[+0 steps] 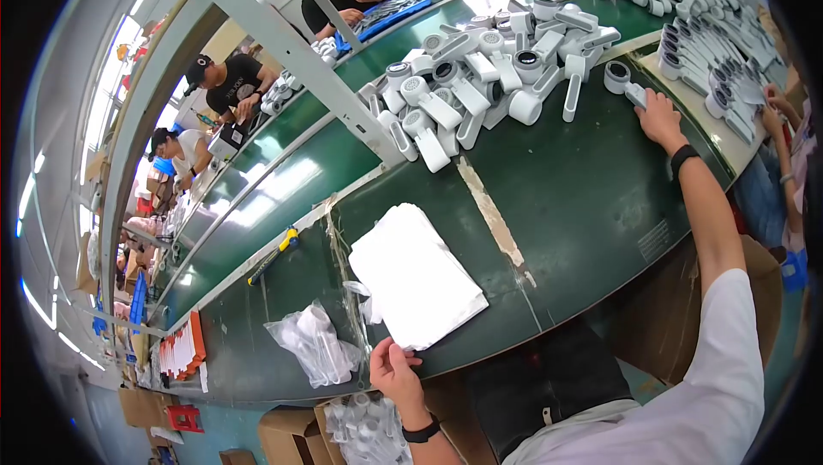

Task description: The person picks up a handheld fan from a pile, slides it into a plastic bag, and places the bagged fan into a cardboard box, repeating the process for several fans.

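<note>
My right hand (660, 118) closes around the handle of a white handheld device (634, 95) with a round, dark-ringed head. This device lies at the right of the green work surface (591, 182), just apart from a big pile of similar white devices (446, 96). At the near edge my left hand (396, 377) has its fingers bent at the lower corner of a stack of thin white sheets or bags (416, 272), seemingly pinching it. Left of the stack lies a similar white device in a clear plastic bag (317, 345).
A yellow-and-black tool (274, 255) lies toward the left rear, and an orange box of papers (183, 347) farther left. Below the edge stands a carton of bagged devices (364, 426). A metal post (300, 62) rises beside the pile. Co-workers sit across the line and at far right.
</note>
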Demonstrator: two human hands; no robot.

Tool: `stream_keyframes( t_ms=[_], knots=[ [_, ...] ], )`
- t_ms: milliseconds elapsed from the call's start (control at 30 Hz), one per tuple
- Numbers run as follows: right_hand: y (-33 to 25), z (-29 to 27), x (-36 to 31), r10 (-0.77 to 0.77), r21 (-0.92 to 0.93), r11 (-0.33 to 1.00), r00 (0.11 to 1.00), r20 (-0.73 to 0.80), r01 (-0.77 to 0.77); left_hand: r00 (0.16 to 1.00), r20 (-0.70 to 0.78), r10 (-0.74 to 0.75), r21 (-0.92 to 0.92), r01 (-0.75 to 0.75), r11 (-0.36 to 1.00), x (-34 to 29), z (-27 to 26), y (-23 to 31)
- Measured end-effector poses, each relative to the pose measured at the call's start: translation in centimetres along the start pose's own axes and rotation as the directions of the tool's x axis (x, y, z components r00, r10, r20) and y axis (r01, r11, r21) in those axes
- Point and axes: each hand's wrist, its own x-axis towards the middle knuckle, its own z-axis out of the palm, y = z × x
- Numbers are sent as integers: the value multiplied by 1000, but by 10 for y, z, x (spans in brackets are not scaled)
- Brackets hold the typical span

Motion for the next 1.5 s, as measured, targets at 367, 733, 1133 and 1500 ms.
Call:
stream_keyframes(
  t_ms=[367, 733, 1133, 1500],
  knots=[
    [-36, -65, -153, -169, 983, -60, 972, 161, -173, 694, 525, 493, 425, -715, 555, -12, 37, 79],
    [-85, -67, -308, -496, 923, -155, 836, 235, -352, 709, 564, 424, 564, -706, 429, 17, 53, 59],
    [-107, -67, -337, -605, 914, -33, 736, 305, -405, 805, 476, 355, 586, -591, 554, 25, 58, 58],
    [-117, -67, -348, -655, 918, 9, 691, 305, -397, 815, 464, 348, 359, -532, 767, 37, 48, 58]
  ],
)
